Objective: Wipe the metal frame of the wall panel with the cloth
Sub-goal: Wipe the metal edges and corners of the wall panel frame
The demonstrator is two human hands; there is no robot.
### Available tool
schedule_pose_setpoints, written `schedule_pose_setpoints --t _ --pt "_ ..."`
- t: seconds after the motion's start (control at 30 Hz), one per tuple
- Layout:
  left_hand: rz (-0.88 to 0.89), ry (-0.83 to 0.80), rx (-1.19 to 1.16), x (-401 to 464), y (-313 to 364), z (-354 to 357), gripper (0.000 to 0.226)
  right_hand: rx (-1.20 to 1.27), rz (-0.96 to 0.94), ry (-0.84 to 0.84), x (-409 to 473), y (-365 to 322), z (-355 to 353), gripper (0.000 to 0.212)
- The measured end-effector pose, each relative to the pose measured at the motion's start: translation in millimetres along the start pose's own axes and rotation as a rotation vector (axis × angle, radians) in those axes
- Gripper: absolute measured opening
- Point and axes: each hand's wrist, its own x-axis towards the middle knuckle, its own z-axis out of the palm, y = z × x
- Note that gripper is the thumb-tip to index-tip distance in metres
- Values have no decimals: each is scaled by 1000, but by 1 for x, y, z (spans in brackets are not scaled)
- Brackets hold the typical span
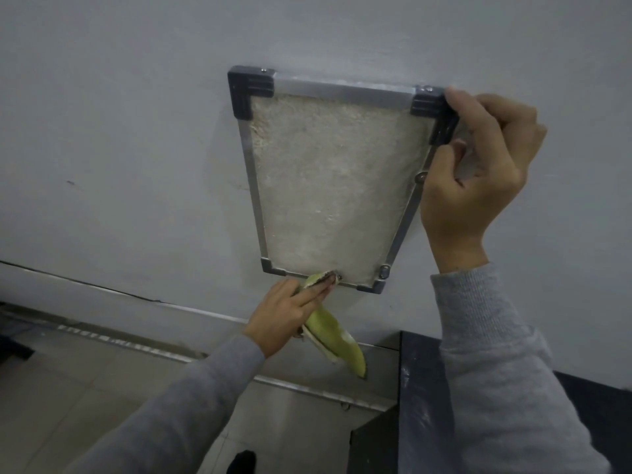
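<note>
Low at centre frame, your left hand (pixel 284 313) presses the green cloth (pixel 333 340) on the metal frame (pixel 342 86)'s bottom rail, mid-wipe. Your right hand (pixel 478 165) grips its upper-right corner; remaining rails look unwiped, though I can't tell.

left hand (pixel 285 314) pressed the green cloth (pixel 328 331) against the metal frame's (pixel 342 86) bottom edge, right hand (pixel 475 172) gripped its top right corner bracket (pixel 436 114)

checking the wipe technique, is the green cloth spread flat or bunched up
Bunched, not spread flat. The left hand pinches the green cloth against the metal frame's bottom edge, and the rest hangs down in a loose fold.
</note>
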Motion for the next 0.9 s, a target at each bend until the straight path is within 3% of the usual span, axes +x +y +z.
schedule_pose_setpoints --t 0.07,0.17,0.33,0.6,0.73,0.8,0.9 --pt "11 32 50 -5 -8 0 48 -18 -9 -9 2 0 0 48" --pt "-27 44 92 -18 -20 0 41 -28 -26 -12 2 -2 1 47" --pt "-122 1 63 -42 -32 -5 49 -20 1 -12 2 -5 2 47" --pt "175 10 -23 -16 5 -4 37 -1 12 -12 3 -6 3 47" --pt "175 21 -23 24 33 6 52 -6 13 -26 3 -5 1 47" --pt "121 -6 -32 35 36 11 71 -2 -1 -28 2 -3 1 47" --pt "73 33 -62 35 33 16 60 -11 -11 -31 3 -1 1 46"
